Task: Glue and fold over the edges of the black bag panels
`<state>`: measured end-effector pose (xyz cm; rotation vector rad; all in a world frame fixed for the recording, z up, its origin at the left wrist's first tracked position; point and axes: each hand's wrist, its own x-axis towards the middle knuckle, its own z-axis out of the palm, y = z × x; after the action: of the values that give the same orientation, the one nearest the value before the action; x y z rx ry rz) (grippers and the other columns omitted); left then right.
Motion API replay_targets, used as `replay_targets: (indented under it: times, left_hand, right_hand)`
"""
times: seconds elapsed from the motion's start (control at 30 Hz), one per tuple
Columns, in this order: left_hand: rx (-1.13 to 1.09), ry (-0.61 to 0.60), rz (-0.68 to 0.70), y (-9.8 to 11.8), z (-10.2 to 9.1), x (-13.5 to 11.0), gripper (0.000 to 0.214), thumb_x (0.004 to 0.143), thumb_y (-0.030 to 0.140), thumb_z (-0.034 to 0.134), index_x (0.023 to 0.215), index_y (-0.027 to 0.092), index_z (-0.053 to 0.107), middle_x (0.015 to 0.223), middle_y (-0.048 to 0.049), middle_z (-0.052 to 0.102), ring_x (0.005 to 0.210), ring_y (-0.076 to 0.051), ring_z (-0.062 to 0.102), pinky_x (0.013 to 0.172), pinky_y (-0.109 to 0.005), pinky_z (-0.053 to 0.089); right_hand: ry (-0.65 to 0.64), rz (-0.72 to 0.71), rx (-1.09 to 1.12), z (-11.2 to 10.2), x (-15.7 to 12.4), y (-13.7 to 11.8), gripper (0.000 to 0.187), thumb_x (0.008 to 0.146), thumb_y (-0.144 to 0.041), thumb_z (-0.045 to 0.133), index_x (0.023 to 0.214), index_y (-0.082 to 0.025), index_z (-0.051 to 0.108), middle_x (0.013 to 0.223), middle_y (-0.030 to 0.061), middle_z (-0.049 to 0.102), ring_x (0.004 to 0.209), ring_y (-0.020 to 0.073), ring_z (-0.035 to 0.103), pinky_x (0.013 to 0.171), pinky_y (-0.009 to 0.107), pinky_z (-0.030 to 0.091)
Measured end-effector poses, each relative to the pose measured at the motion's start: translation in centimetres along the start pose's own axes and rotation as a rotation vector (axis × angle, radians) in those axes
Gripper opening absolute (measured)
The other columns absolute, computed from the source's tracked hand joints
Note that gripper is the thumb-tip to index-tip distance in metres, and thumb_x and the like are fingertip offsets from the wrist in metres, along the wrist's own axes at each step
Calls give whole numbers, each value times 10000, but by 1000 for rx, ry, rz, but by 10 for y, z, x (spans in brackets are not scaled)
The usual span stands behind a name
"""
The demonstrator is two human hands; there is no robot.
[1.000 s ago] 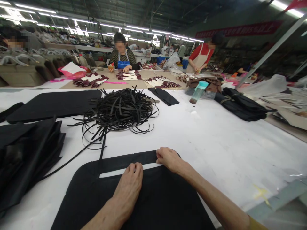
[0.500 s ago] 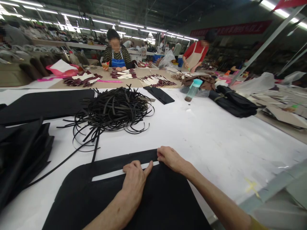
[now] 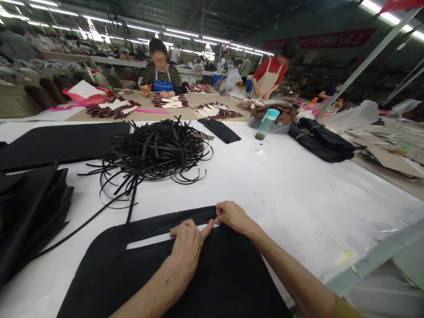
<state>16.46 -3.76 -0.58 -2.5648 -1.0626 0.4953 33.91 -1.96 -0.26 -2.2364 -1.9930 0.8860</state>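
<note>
In the head view, we see a large black panel lying on the near side of the white-topped table, right in front of us. A long slot runs along its upper part and shows white; whether that is the table or a backing beneath, we cannot tell. Our left hand lies palm down across the slot, fingers loosely spread and gripping nothing, one digit reaching toward the slot's right end, probably to keep the edges flat and even. Our right hand has its fingers curled tight at that end, pinching the panel's upper band, which seems to steady the corner. A tangled heap of black strips sits just beyond the panel, likely put there to be within easy reach; one loose strip trails from it onto the panel's upper left. Black pieces are piled at our left, perhaps to leave working room. As for containers, a clear bottle with a turquoise lid stands toward the far edge, something dark at its bottom, and a pink basin on the surface beyond holds a white sheet.
</note>
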Motion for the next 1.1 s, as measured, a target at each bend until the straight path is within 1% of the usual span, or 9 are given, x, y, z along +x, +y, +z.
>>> replay_targets:
  times: [0.1,0.3,0.5,0.63,0.7,0.77,0.83,0.9,1.1]
  left_hand:
    - [-77,48,12,-10,6,-6,746,775,-27,381,1380,396,268,840,-80,584,699,-244,592,576,-359,448]
    - [-210,165,63,-43,39,-37,572,770,-44,357,1304,146,435,1102,-111,549,974,-222,510,831,-360,450]
    - [-336,108,-99,-68,59,-68,565,760,-79,300,1252,126,487,1140,-97,560,1014,-204,503,906,-345,426]
    - [-414,167,-169,-69,59,-72,538,753,-80,323,1203,131,531,1203,-94,559,1078,-197,508,927,-320,429]
    - [-452,260,-105,-63,58,-68,441,826,9,382,1227,135,513,1277,-106,535,1178,-222,467,991,-368,396]
    - [-527,318,43,-56,57,-63,428,880,219,477,1299,141,438,1359,-119,472,1269,-234,393,1046,-407,346]
    - [-603,301,176,-51,59,-60,638,851,462,509,1368,135,328,1421,-132,389,1321,-233,325,1077,-419,304]
    - [-637,261,217,-51,64,-61,778,819,598,460,1400,127,248,1452,-136,330,1348,-235,270,1098,-430,260]
    - [-582,237,75,-73,85,-95,714,831,533,503,1403,186,252,1477,-93,290,1363,-214,234,1109,-405,233]
  right_hand:
    - [-59,36,-35,-4,6,-1,242,833,-391,598,783,-155,584,756,-12,580,696,134,551,654,301,452]
    - [-51,38,-58,-2,7,-2,222,833,-367,605,781,-151,586,766,-10,591,716,137,563,655,299,461]
    - [120,26,-103,3,-10,-5,54,781,-162,591,734,-188,579,730,-14,605,720,148,560,588,245,370]
    - [325,38,-195,12,-31,-21,219,851,-68,404,891,-162,598,932,101,615,842,218,576,690,318,391]
    - [373,-41,-227,27,-40,-35,270,896,-105,364,1008,-169,601,1098,128,590,992,247,547,827,366,384]
    - [348,-247,-234,48,-46,-48,284,909,-200,432,1157,-216,569,1265,78,540,1165,237,463,986,374,315]
    - [313,-493,-233,69,-47,-52,450,886,-288,505,1323,-195,447,1399,63,430,1286,232,349,1083,397,222]
    - [297,-604,-258,85,-44,-48,586,862,-347,541,1387,-160,359,1444,79,352,1320,244,305,1102,437,204]
    - [352,-674,-349,94,-34,-16,604,856,-370,545,1405,-236,332,1439,48,350,1291,252,365,1059,460,294]
